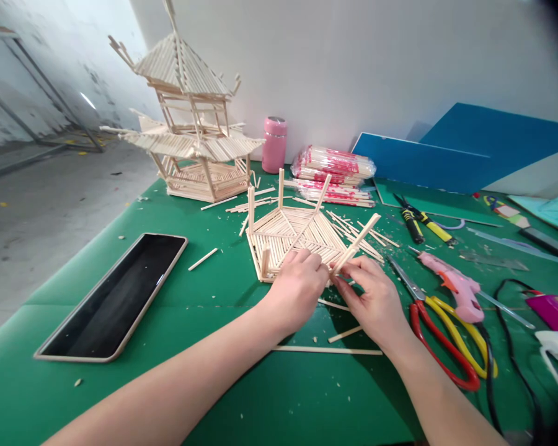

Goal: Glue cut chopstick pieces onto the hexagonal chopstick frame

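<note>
A hexagonal wooden stick base [302, 226] lies on the green table, with upright posts at its corners. My left hand [300, 291] is closed at its near edge, fingers curled over the rim sticks. My right hand [374, 297] pinches at the near right corner, beside the foot of a leaning stick post [360, 238]. The exact spot between the fingertips is hidden. Behind to the left stands a two-tiered stick pagoda [193, 142]. Loose sticks [353, 232] are scattered around the base, and one long stick [328, 350] lies in front of my hands.
A phone [114, 297] lies at left. To the right are red-and-yellow scissors [439, 334], a pink glue gun [453, 285] with its cord, and pliers [421, 220]. Wrapped stick bundles [332, 167], a pink flask [274, 145] and blue boards [423, 161] stand along the wall.
</note>
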Demonstrator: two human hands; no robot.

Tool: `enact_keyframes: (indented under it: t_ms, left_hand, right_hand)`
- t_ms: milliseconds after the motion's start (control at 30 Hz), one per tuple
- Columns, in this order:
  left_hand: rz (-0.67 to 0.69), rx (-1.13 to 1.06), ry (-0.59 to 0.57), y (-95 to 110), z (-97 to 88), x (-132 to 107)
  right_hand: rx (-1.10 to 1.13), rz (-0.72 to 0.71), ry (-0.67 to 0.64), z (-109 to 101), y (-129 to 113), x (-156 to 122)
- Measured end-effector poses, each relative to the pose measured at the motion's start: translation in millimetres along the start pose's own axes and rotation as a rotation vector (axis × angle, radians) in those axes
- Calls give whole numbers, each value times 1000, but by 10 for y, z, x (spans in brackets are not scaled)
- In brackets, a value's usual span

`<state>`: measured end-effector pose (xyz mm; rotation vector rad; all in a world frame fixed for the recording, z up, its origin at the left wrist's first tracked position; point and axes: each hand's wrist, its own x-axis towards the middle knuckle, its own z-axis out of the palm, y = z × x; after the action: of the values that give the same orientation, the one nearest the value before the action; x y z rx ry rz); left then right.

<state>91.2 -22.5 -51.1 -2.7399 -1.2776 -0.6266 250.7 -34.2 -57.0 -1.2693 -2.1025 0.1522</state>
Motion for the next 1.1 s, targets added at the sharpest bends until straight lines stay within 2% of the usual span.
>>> enact_keyframes:
  t_ms: [1100]
  left_hand:
    - [1,8,-50,16,-44,7]
  right_hand:
    - [-35,-16,14,-4,0,12]
